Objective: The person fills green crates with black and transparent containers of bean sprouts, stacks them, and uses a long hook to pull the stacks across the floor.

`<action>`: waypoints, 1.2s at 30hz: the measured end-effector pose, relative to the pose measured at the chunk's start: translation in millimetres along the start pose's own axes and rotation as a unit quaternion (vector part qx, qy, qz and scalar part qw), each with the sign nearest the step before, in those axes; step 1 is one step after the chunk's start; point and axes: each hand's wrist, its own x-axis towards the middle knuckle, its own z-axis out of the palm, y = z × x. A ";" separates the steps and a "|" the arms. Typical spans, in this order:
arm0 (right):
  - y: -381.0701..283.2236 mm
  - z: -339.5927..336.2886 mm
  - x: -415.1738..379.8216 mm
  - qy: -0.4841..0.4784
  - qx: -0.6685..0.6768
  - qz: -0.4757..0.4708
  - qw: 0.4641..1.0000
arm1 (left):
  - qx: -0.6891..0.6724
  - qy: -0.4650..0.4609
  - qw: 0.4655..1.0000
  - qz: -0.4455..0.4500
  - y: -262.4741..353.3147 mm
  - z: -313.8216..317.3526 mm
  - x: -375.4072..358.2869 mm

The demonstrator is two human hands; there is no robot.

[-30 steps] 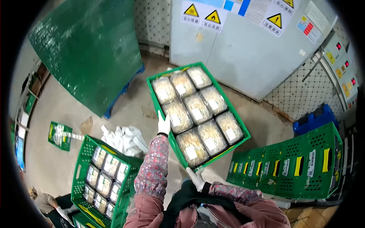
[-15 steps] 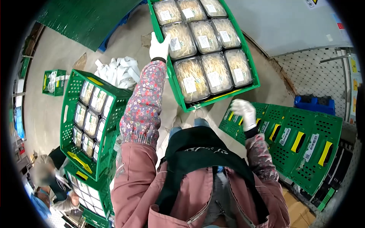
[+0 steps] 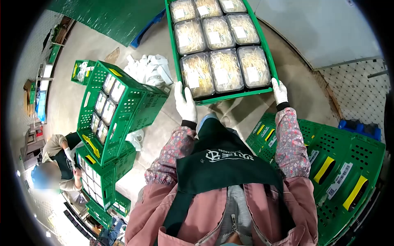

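Note:
A green plastic crate [image 3: 234, 97] in front of me holds rows of clear-lidded trays of pale sprout-like strands [image 3: 225, 70], each with a white label. My left hand [image 3: 185, 104], in a white glove, grips the crate's near left corner, its thumb by the rim. At the near right corner my right hand [image 3: 280, 91], gloved the same way, holds the crate's edge. The outer walls hide some of the fingertips.
Crates of packed trays [image 3: 107, 107] stand stacked to the left, a co-worker [image 3: 61, 162] beside them. White strips [image 3: 148, 70] lie in a pile on the floor. Green crates with yellow handles [image 3: 324, 164] stand at right. A green board [image 3: 100, 18] is at upper left.
My right hand has come up from beside the right-hand crates to the near right corner. My left hand has slid down the left side to the near corner. The crate now sits straighter before me.

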 end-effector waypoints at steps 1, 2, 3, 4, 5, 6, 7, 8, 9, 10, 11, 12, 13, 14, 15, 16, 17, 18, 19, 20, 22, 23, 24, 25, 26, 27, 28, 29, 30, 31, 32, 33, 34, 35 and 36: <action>1.0 0.1 -0.6 -0.003 0.000 -0.009 1.000 | -0.002 0.021 1.000 0.000 -3.1 3.6 1.5; 2.1 -2.3 -3.5 0.000 -0.014 -0.016 1.000 | 0.010 0.046 0.999 0.013 -5.6 6.4 2.9; 6.9 -3.3 -5.0 0.002 -0.028 -0.030 0.999 | 0.023 0.057 0.998 0.017 -7.5 6.8 0.3; 12.9 -3.0 -3.9 0.006 -0.041 -0.045 0.998 | 0.033 0.067 0.997 0.024 -8.0 7.8 -0.6; 16.0 -2.1 2.4 0.012 -0.054 -0.064 0.996 | 0.040 0.079 0.996 0.032 -7.6 12.4 2.4; 15.9 1.9 2.9 0.028 -0.054 -0.041 0.997 | 0.045 0.096 0.994 0.023 -1.0 14.9 1.7; 12.7 -0.7 -1.4 0.000 -0.013 -0.039 0.999 | 0.045 0.119 0.992 0.027 -0.8 18.1 2.2; 24.7 7.3 -1.2 0.012 -0.017 -0.048 0.999 | 0.089 0.137 0.985 0.049 -2.8 20.6 11.1; 34.8 15.4 -5.0 0.022 -0.027 -0.056 0.998 | 0.130 0.155 0.977 0.065 -8.2 16.8 20.6; 21.4 20.0 -15.4 0.012 -0.078 -0.040 0.996 | 0.153 0.170 0.969 0.092 -12.3 15.0 35.1; -3.9 28.2 -30.2 0.000 -0.131 -0.026 0.991 | 0.113 0.157 0.975 0.112 -3.2 9.2 50.9; -24.0 40.9 -41.6 -0.029 -0.148 -0.006 0.989 | 0.139 0.147 0.971 0.123 -27.5 -0.5 80.4; -41.4 57.7 -54.8 -0.058 -0.166 0.014 0.984 | 0.177 0.142 0.961 0.161 -49.4 -13.2 117.6; -56.5 78.2 -71.3 -0.084 -0.134 0.010 0.987 | 0.232 0.151 0.934 0.227 -51.5 -25.0 151.7; -72.0 97.4 -85.0 -0.107 -0.103 0.004 0.989 | 0.279 0.162 0.935 0.149 -42.9 -30.2 177.3; -58.3 128.3 -92.7 -0.099 -0.025 -0.076 0.992 | 0.329 0.165 0.927 0.069 -34.0 -35.3 202.8; -39.8 159.3 -96.1 -0.093 0.051 -0.152 0.983 | 0.239 0.174 0.955 -0.032 -18.6 -33.9 214.5; -42.4 178.4 -97.9 -0.133 0.074 -0.157 0.976 | 0.174 0.244 0.950 -0.091 -5.5 -18.2 215.2; -46.3 189.3 -99.6 -0.177 0.098 -0.158 0.967 | 0.113 0.217 0.964 -0.107 -17.1 -8.2 213.7; -45.8 187.1 -96.3 -0.262 0.038 -0.124 0.956 | 0.054 0.191 0.973 -0.120 -40.5 0.3 208.4; -57.8 188.5 -98.0 -0.261 0.003 -0.153 0.953 | -0.068 0.138 0.979 -0.137 -93.0 9.1 207.5; -61.3 183.2 -94.3 -0.271 -0.025 -0.153 0.950 | -0.132 0.110 0.975 -0.144 -101.9 12.6 207.1; -66.2 175.2 -90.5 -0.323 -0.004 -0.082 0.943 | -0.106 0.135 0.976 -0.137 -92.8 15.8 204.5; -68.3 166.4 -86.4 -0.373 0.014 -0.011 0.928 | -0.081 0.162 0.975 -0.131 -83.6 18.9 199.0; -63.1 160.3 -82.1 -0.345 0.027 -0.005 0.938 | -0.048 0.168 0.978 -0.113 -83.5 20.0 196.2; -58.5 152.9 -67.0 -0.317 0.037 -0.004 0.948 | -0.020 0.178 0.979 -0.095 -81.9 25.0 196.9; -62.8 144.6 -48.8 -0.274 0.015 -0.026 0.961 | -0.076 0.171 0.978 -0.092 -81.4 26.3 197.4; -70.9 135.2 -37.9 -0.231 -0.006 -0.041 0.972 | -0.127 0.162 0.974 -0.093 -83.8 25.7 195.7; -77.1 131.6 -22.5 -0.184 0.050 -0.001 0.982 | -0.084 0.166 0.976 -0.116 -86.7 26.1 193.8; -70.6 132.3 -2.6 -0.126 0.071 0.005 0.989 | -0.085 0.169 0.975 -0.118 -73.5 25.2 191.6; -69.4 130.0 17.4 -0.093 0.009 -0.059 0.994 | -0.091 0.174 0.974 -0.114 -69.2 26.3 190.8; -76.2 133.5 32.7 -0.082 0.094 -0.015 0.992 | -0.097 0.179 0.973 -0.108 -65.1 26.1 190.0; -104.0 139.4 39.5 -0.077 0.113 0.012 0.991 | -0.079 0.168 0.977 -0.106 -55.5 22.0 190.2; -131.4 145.6 44.9 -0.074 0.129 0.040 0.988 | -0.083 0.168 0.975 -0.122 -63.9 24.0 190.2; -133.1 159.6 53.6 -0.073 0.132 -0.002 0.989 | -0.094 0.163 0.972 -0.140 -58.3 21.5 188.6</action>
